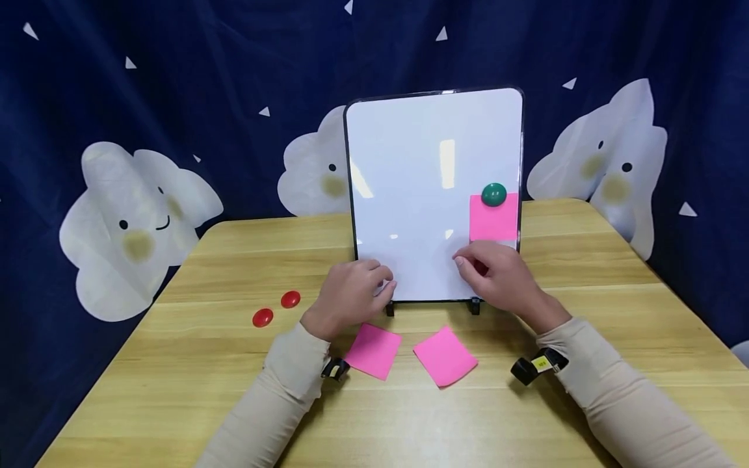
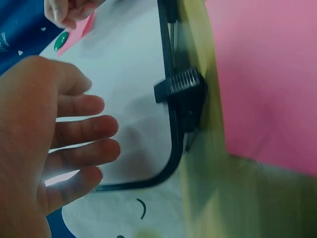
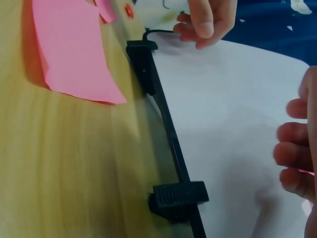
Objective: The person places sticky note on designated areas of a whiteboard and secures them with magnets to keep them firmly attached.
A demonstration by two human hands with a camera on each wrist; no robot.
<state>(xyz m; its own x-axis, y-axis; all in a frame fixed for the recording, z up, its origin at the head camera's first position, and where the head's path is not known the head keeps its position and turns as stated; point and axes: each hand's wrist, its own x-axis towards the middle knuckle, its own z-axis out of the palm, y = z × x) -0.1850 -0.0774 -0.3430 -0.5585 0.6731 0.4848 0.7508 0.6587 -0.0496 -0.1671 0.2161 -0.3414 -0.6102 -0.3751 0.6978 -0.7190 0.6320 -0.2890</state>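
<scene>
Before the upright whiteboard [image 1: 421, 195] both hands hover with loose fingers, holding nothing — left hand [image 1: 351, 292], right hand [image 1: 497, 276] — 2 pink notes [image 1: 374, 351] near, 2 red magnets [image 1: 275, 309] left, no writing legible.

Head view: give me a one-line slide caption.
Both hands, left hand and right hand, at an upright whiteboard bearing a pink note under a green magnet.

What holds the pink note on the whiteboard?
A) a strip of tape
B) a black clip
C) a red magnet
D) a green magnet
D: in the head view a round green magnet sits on the top edge of the pink note on the whiteboard, while the two red magnets lie on the table.
</scene>
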